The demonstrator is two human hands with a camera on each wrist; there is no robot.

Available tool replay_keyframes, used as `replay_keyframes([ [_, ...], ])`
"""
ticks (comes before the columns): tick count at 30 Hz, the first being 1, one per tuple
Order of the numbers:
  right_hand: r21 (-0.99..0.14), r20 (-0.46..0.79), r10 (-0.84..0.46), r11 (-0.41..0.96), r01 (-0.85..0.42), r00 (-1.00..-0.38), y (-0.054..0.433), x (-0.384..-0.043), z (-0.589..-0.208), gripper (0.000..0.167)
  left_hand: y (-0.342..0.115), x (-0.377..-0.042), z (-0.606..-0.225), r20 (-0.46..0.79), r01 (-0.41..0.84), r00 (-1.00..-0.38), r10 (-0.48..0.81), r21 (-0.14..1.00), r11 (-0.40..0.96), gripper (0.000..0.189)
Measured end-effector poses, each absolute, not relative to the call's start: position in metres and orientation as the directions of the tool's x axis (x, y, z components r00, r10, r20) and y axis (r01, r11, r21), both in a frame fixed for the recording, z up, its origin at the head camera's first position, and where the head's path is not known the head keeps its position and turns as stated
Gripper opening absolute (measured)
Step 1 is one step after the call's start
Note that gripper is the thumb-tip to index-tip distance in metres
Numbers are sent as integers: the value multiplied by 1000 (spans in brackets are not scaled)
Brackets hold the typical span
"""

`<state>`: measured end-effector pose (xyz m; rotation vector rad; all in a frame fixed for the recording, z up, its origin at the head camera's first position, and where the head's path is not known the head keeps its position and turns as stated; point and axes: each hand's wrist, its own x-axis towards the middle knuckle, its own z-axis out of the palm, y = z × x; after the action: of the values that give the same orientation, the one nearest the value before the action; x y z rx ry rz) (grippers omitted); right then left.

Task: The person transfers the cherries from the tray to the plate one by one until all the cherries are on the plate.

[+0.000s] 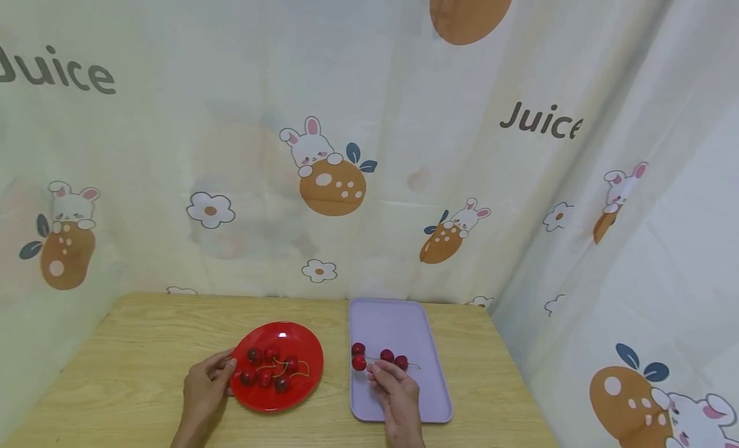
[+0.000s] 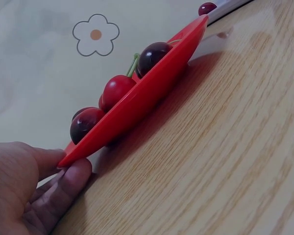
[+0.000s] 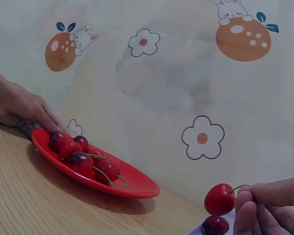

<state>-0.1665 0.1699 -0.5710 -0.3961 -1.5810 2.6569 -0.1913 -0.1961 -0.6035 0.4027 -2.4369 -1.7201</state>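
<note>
My left hand [image 1: 208, 385] pinches the left rim of a red plate [image 1: 277, 402], thumb above and fingers below, as the left wrist view shows. Several cherries with green stems, some bright red and some dark, lie on the plate. Between thumb and fingertips, my right hand [image 1: 395, 396] holds a red cherry [image 3: 219, 199] by its stem, over the left side of a lilac tray [image 1: 398, 323]. Another cherry [image 1: 358, 348] sits at the tray's left edge, just behind the held one. Two more cherries [image 1: 387, 355] lie on the tray beyond the right hand's fingers.
Plate and tray stand side by side on a light wooden table [image 1: 144, 345], with a strip of wood between them. A pale curtain [image 1: 248, 146] printed with rabbits, fruit and flowers hangs behind the table and along its sides.
</note>
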Motion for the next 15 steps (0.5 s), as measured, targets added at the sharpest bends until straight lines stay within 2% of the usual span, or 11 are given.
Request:
replay_keyframes([
  [15, -876, -216, 99, -459, 148, -971, 149, -175, -567, 13, -199, -192, -608, -5, -97, -957, -290, 948, 303, 38],
])
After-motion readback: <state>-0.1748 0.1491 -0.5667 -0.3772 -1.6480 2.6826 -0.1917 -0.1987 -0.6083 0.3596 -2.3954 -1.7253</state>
